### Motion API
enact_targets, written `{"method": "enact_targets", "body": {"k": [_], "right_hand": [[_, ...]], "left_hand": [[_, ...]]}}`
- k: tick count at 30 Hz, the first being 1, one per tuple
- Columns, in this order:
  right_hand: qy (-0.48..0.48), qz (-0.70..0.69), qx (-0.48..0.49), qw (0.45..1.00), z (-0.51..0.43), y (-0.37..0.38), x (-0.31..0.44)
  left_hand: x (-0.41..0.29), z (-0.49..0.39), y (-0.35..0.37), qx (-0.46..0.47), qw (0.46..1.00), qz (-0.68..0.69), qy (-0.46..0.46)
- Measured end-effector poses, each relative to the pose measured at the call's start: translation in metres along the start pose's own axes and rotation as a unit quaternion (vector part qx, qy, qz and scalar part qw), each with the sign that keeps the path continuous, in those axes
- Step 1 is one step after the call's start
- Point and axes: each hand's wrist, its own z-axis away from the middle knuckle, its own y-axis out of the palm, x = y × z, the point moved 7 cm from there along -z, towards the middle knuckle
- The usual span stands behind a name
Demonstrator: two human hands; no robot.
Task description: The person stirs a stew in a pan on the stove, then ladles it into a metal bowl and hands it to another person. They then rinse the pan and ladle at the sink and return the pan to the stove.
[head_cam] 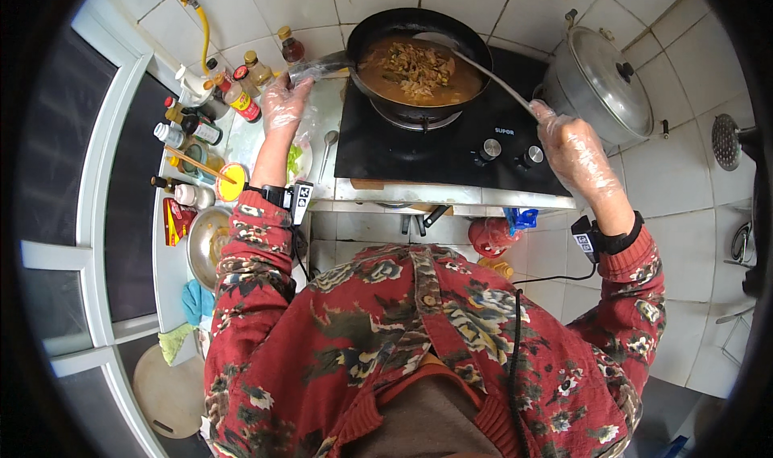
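A black wok [479,32] sits over the left burner of a black Supor gas cooktop [386,156]. Brown broth fills it, with a heap of chopped vegetables and pieces [416,65] in the middle. My left hand [286,103], in a clear plastic glove, grips the wok handle [326,66], which looks wrapped in plastic. In my gloved right hand [570,141] is the long handle of a metal ladle or spatula [498,82]. Its head rests in the wok near the far side, partly sunk in the broth, so its exact shape is unclear.
A large lidded aluminium pot [595,89] stands right of the cooktop. Several sauce bottles [241,101] crowd the left counter, near a metal spoon [328,150] and a plate with green leaves [299,162]. A steel bowl [205,246] lies by my left forearm. Cables hang from both wrist devices.
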Motion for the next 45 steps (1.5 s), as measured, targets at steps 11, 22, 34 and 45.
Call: {"method": "enact_targets", "body": {"k": [11,22,34,45], "right_hand": [[-0.035,0.094,0.007,0.995,0.014,0.007,0.009],[-0.036,0.161,-0.025,0.986,-0.034,0.062,0.007],[0.134,-0.224,0.036,0.965,0.006,0.017,-0.02],[0.141,-0.271,0.067,0.95,0.02,-0.005,-0.015]], "left_hand": [[-0.008,-0.033,0.006,-0.008,0.994,0.102,0.036],[0.04,0.022,-0.017,-0.076,0.993,0.085,0.017],[0.092,0.175,0.0,-0.001,0.986,0.138,-0.096],[0.092,0.224,0.031,0.038,0.997,0.04,-0.054]]}}
